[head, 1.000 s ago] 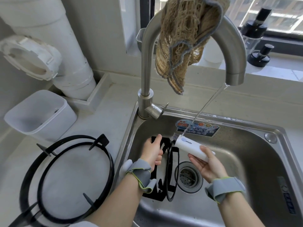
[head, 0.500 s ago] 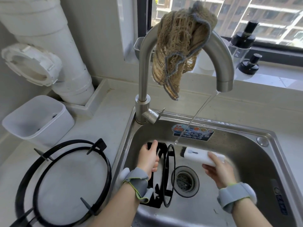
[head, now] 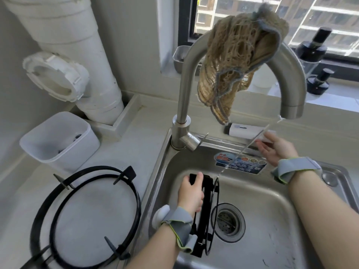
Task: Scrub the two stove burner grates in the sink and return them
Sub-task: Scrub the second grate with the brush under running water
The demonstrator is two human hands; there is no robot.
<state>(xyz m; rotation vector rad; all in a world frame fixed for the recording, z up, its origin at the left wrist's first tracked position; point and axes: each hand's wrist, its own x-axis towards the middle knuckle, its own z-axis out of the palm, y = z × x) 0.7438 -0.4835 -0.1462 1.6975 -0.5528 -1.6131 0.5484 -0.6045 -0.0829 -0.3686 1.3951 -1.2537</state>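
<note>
From the head view, the only label is the blue-and-white sticker (head: 240, 162) on the back wall of the sink (head: 272, 226). Its print is too blurred to read. The white brush (head: 244, 131) carries a small blue mark, also unreadable.

Your left grip (head: 190, 193) is curled over the top edge of the grate in the sink (head: 206, 210). That grate is matte black metal, made of thin rings joined by flat bars, and it stands on its edge just left of the perforated drain strainer (head: 227, 222).

Your right grip (head: 275, 150) holds nothing, and its fingers are loose and spread. Its fingertips are at the end of the brush, which lies along the sink's back ledge with its dark bristles pointing left (you cannot tell whether they touch it).

The second grate (head: 127, 173) lies flat on the pale desk (head: 136, 133) to the left of the sink. It has two concentric black rings with flat tabs pointing inward.

The sink is brushed stainless steel with scuffed walls. The gooseneck faucet (head: 184, 84) has the same finish, and a thin slanted stream of water (head: 250, 144) runs from its spout. A brown open-mesh cloth (head: 239, 61) with grey edging is draped over the faucet's arch.

Each of your wrists wears a grey band with green trim. A white, rounded-square plastic bin (head: 58, 140) stands on the desk near a thick white pipe (head: 77, 55). Dark bottles (head: 314, 47) stand on the window sill.
</note>
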